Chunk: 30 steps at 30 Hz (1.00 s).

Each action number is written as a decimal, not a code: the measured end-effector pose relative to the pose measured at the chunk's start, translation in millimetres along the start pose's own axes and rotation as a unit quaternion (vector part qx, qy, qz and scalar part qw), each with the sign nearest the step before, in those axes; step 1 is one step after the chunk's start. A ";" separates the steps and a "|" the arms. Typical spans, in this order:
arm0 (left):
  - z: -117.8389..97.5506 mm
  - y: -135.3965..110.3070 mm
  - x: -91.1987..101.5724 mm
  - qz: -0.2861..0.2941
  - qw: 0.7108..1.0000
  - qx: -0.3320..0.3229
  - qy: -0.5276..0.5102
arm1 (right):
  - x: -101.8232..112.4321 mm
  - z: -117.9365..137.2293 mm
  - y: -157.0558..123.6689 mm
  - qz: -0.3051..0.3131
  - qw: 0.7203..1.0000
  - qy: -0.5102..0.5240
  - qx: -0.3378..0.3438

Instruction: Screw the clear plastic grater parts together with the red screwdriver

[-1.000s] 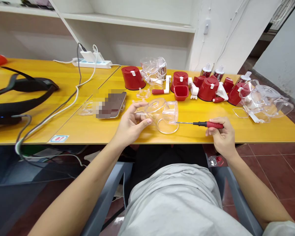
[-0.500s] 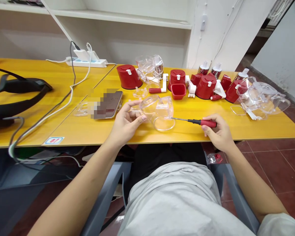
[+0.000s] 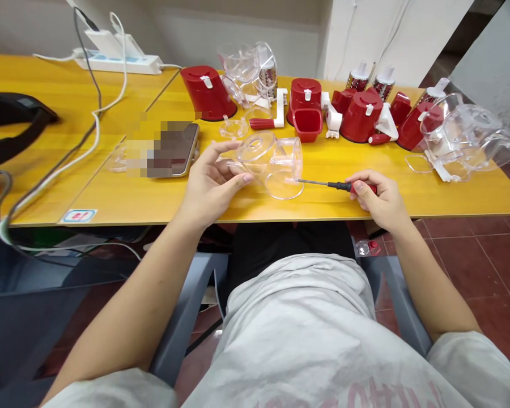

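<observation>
My left hand [image 3: 216, 184] grips the left side of a clear plastic housing [image 3: 276, 164] with several round openings, held over the table's front part. Between the fingers and thumb of my right hand [image 3: 378, 198] is the red handle of a screwdriver [image 3: 340, 185]. Its thin metal shaft points left, and the tip meets the housing's right side near the lower opening. Whether a screw sits at the tip is too small to tell. Just behind the housing lies a clear plastic ring [image 3: 233, 128].
Along the back stand red bases [image 3: 206, 93], a red tray [image 3: 307, 124], crank handles [image 3: 266, 123], metal drums [image 3: 383, 85] and more clear housings [image 3: 471, 136]. A phone [image 3: 174, 150] lies left of my hand. Cables run from a power strip [image 3: 119, 62] over the table's left side.
The view has tilted down, so the table sits higher in the picture. My right hand has slid forward over the screwdriver's handle, while its tip stays at the housing.
</observation>
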<state>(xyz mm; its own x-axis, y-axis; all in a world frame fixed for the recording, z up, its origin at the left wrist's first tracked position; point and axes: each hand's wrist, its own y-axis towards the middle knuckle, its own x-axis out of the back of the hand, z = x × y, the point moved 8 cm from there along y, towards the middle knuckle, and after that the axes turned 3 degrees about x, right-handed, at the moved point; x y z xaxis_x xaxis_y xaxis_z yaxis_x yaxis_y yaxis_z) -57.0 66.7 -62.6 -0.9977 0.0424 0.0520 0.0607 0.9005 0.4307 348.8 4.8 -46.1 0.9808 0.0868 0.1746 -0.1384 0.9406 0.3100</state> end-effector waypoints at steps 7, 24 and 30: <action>-0.4 0.1 0.2 0.005 1.000 0.001 -0.010 | 4.9 -0.8 0.0 -0.011 0.999 -0.021 0.023; 18.6 10.5 6.0 0.024 0.998 -0.055 -0.002 | 12.3 6.3 -4.3 -0.056 0.985 -0.085 0.138; 30.0 15.5 13.3 0.032 0.994 -0.106 -0.013 | 11.5 9.4 -6.0 -0.056 0.981 -0.099 0.157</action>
<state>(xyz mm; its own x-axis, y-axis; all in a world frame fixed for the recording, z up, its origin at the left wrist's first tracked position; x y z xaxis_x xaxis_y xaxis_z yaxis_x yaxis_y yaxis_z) -70.2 94.2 -82.3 -0.9919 0.1098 0.0640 0.1260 0.7846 0.6071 359.6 -2.9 -37.1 0.9505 -0.1073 0.2916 -0.0966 0.7899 0.6056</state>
